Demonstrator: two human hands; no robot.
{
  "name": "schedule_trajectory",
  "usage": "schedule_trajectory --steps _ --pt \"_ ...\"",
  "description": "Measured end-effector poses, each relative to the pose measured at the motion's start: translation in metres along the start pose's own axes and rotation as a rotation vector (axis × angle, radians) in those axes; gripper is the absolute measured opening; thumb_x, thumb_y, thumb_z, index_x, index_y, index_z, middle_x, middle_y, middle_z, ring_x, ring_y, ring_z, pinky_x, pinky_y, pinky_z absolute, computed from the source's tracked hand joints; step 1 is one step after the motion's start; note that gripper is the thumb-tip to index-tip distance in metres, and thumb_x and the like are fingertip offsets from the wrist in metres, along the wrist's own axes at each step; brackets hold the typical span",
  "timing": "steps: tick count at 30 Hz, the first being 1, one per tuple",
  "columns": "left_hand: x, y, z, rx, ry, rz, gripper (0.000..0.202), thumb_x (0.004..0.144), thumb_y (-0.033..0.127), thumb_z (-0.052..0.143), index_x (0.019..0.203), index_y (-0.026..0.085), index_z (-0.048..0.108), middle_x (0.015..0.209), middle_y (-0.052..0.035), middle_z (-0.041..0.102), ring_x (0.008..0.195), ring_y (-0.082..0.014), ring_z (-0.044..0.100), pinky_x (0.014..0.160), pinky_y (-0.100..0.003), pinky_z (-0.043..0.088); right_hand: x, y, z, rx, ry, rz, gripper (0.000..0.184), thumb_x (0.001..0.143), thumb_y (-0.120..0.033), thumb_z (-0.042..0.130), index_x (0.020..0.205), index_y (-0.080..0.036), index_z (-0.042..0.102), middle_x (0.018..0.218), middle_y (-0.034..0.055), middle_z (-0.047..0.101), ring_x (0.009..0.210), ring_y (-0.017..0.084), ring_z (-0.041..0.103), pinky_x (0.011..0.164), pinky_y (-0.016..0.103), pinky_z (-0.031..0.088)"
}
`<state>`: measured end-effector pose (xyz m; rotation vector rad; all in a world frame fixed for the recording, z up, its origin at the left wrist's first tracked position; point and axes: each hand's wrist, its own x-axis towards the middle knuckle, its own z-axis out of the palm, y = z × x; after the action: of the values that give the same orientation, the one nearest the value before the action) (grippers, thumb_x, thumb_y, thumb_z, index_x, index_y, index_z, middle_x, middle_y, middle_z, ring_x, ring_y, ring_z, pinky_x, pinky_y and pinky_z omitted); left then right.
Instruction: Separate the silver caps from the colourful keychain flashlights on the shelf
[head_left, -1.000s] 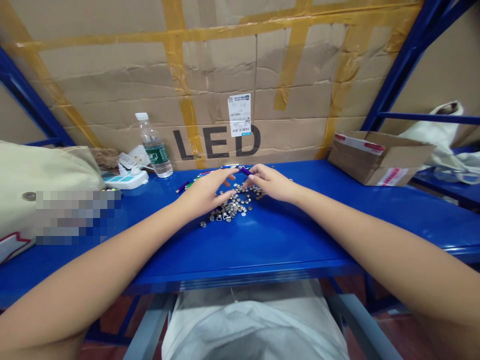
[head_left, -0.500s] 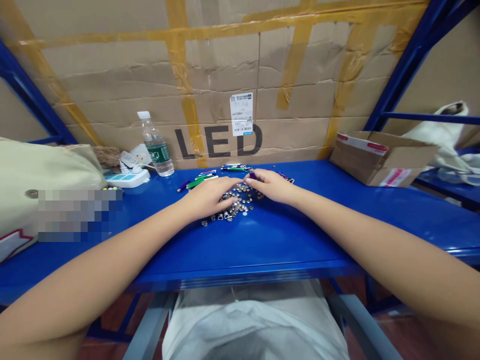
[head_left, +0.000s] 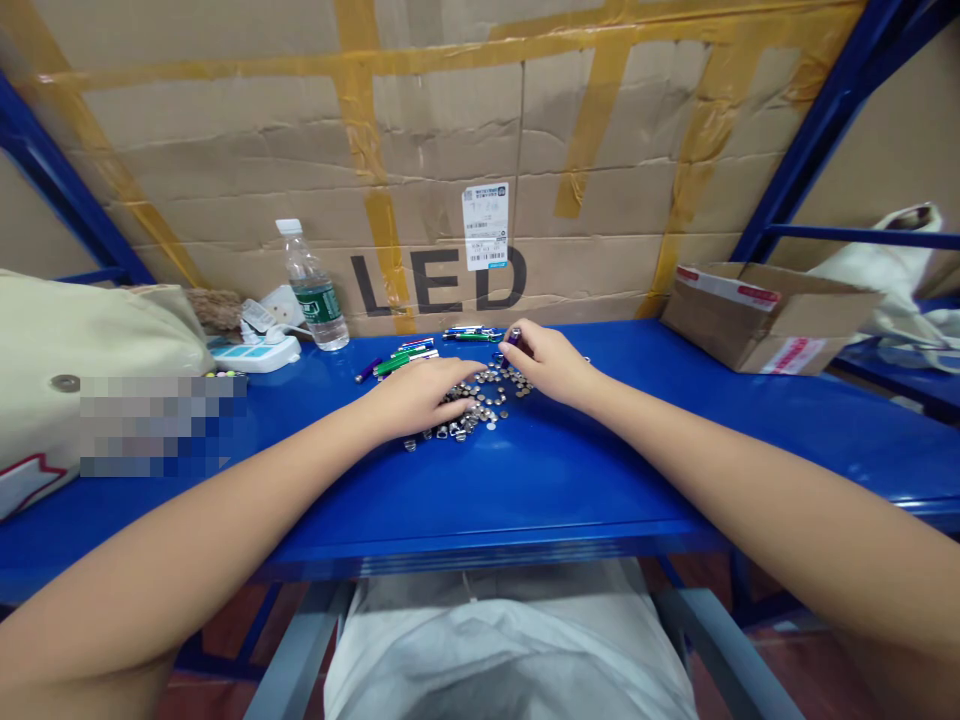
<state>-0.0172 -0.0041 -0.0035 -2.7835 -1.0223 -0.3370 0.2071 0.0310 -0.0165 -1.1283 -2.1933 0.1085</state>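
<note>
A heap of small silvery button cells [head_left: 480, 408] lies on the blue metal shelf [head_left: 525, 480]. My left hand [head_left: 416, 395] rests on the left side of the heap, fingers stretched forward and flat. My right hand [head_left: 546, 362] is at the heap's far right edge, fingers curled round a small purple pen-like stick [head_left: 514, 337] whose tip shows above the knuckles. Several more coloured sticks [head_left: 409, 355], green, blue and purple, lie just behind the heap.
A water bottle [head_left: 311, 290] and a white power strip [head_left: 255, 355] stand at the back left, beside a cream bag [head_left: 82, 350]. An open cardboard box [head_left: 757, 315] sits at the right. A taped cardboard wall marked LED [head_left: 442, 280] closes the back.
My left hand has dropped from hovering with spread fingers onto the heap. My right hand has shifted slightly back and right, still gripping the purple stick.
</note>
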Motion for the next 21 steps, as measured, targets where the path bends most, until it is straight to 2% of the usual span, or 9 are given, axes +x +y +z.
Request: schedule_trajectory --steps 4,9,21 --pt "0.0 0.0004 -0.0009 0.007 -0.01 0.0 0.048 0.091 0.034 0.052 0.136 0.018 0.045 0.127 -0.0095 0.061 0.113 -0.024 0.059 0.095 -0.037 0.046 -0.0002 0.0023 0.0013 -0.12 -0.151 -0.013 0.015 0.089 -0.03 0.05 0.078 -0.019 0.05 0.079 0.0067 0.064 0.069 0.019 0.055 0.062 0.03 0.036" --pt "0.0 0.0009 -0.002 0.009 -0.008 -0.01 0.048 0.091 0.034 0.053 0.136 0.019 0.046 0.126 -0.0088 0.062 0.112 -0.024 0.059 0.095 -0.036 0.045 -0.0001 0.0008 -0.0038 -0.062 0.037 0.036 0.016 0.091 -0.033 0.047 0.084 -0.019 0.053 0.08 0.006 0.064 0.071 0.019 0.057 0.062 0.029 0.037" --pt "0.0004 -0.0017 -0.002 -0.002 -0.016 0.052 0.037 0.093 0.032 0.05 0.126 0.018 0.057 0.117 -0.0093 0.065 0.106 -0.0234 0.061 0.093 -0.037 0.047 0.0011 0.0078 -0.001 -0.064 -0.055 0.019 0.016 0.089 -0.033 0.052 0.088 -0.018 0.058 0.082 0.0061 0.066 0.071 0.018 0.058 0.064 0.029 0.04"
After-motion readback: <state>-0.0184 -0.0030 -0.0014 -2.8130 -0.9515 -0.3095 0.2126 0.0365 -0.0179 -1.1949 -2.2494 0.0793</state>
